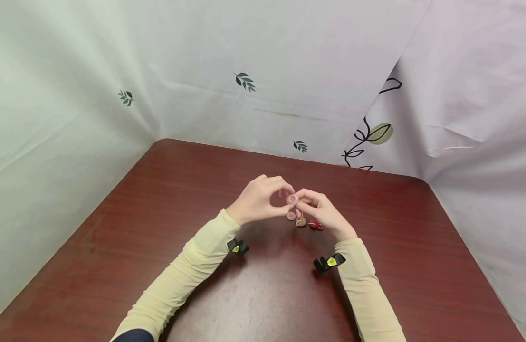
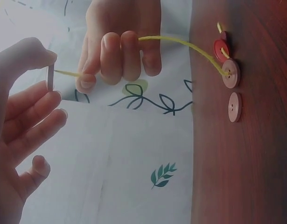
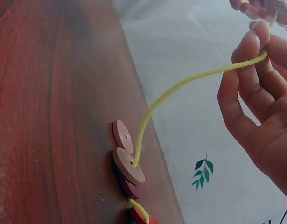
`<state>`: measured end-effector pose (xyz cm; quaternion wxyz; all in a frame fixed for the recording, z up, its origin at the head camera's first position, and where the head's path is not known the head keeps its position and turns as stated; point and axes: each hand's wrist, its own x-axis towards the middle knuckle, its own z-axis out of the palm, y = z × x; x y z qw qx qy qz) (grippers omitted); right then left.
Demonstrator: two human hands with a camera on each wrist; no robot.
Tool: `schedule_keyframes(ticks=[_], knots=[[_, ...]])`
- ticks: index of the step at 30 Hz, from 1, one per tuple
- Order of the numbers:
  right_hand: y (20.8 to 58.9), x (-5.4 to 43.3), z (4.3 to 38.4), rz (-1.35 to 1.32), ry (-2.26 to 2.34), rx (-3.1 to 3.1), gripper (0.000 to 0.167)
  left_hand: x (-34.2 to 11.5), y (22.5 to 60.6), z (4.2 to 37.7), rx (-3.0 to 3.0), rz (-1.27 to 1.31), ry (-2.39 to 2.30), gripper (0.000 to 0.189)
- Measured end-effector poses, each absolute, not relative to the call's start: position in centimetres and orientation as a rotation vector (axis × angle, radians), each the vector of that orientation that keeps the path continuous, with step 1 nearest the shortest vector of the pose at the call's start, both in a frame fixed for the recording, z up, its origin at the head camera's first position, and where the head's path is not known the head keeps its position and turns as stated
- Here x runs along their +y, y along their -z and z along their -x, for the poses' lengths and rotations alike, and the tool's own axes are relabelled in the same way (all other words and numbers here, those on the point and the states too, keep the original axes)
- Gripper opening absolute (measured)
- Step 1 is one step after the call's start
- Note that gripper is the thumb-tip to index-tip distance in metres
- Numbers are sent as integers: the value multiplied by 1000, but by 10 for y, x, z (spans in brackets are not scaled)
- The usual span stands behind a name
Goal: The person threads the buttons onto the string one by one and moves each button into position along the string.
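My left hand (image 1: 259, 198) pinches a pink button (image 1: 292, 199) by its edges, thumb against fingers. Opposite it, my right hand (image 1: 327, 214) pinches a yellow cord (image 3: 180, 86) near its end, and the cord's tip meets the face of the button. From the right fingers the cord curves down to the table and passes through a hole of another pink button (image 2: 231, 73). Beyond that one, a red button (image 2: 221, 50) and a darker red button (image 1: 320, 227) are also on the cord. A loose pink button (image 2: 234, 107) lies beside the strung ones.
The hands are above a reddish-brown wooden table (image 1: 245, 294). Pale cloth (image 1: 203, 57) with leaf prints hangs behind and at both sides of it. A black camera strap (image 1: 329, 262) sits at each wrist over the cream sleeves.
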<state>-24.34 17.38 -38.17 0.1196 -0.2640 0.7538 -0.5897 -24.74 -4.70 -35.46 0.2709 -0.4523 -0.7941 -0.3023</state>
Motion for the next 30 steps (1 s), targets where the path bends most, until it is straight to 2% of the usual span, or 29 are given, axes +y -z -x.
schedule_keyframes(ticks=[30], knots=[[379,174,243,833,1743,2131,12,-46,357,248,-2140,1240,785,21]])
